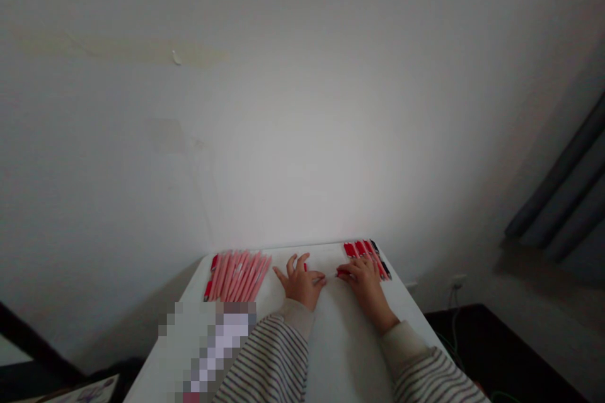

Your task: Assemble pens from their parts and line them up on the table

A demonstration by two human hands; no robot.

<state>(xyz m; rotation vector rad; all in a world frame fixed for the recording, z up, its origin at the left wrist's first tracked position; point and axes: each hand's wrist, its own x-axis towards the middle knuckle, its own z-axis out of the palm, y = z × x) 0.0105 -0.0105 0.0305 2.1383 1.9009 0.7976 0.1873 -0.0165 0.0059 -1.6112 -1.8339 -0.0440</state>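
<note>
Both my hands rest near the far edge of a white table (340, 340). My left hand (301, 283) pinches a small thin piece, with a red bit showing beside its fingers. My right hand (363, 278) is curled, its fingertips on a red pen part (342, 272) facing the left hand. A row of pink and red pens (237, 276) lies to the left. A smaller group of red and black pens (367, 253) lies at the far right, just behind my right hand. Striped sleeves cover both forearms.
A plain white wall rises right behind the table. A dark curtain (562, 201) hangs at the right, with a wall socket (457, 281) and cable low beside the table. A blurred patch (210, 346) covers the table's near left.
</note>
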